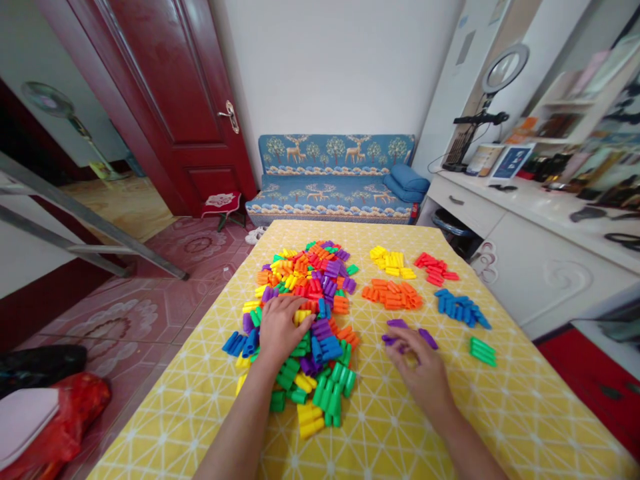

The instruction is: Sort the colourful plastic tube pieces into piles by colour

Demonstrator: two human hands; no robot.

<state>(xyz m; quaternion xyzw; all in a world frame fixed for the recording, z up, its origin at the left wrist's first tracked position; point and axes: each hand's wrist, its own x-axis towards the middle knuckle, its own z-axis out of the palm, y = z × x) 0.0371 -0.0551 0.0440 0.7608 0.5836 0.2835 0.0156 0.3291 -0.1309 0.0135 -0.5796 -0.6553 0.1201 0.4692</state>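
Note:
A large mixed pile of plastic building blocks (305, 273), shaped like joined tubes, covers the left middle of the table. My left hand (283, 327) lies over this pile with fingers spread and thumb apart, beside a yellow block (301, 316). Right of the pile, my right hand (417, 363) is low over the table, its fingertips pinched at a purple block (388, 339), partly hidden by the fingers. Two more purple blocks lie close by, one beyond the fingers (397, 323) and one to the right (429, 338).
Single-colour groups lie at the right: yellow blocks (393, 262), red blocks (436, 268), orange blocks (393, 295), blue blocks (461, 307) and green blocks (483, 351). A yellow patterned cloth (390, 440) covers the table. Beyond stands a blue sofa (330, 190); a white cabinet (540, 260) is right.

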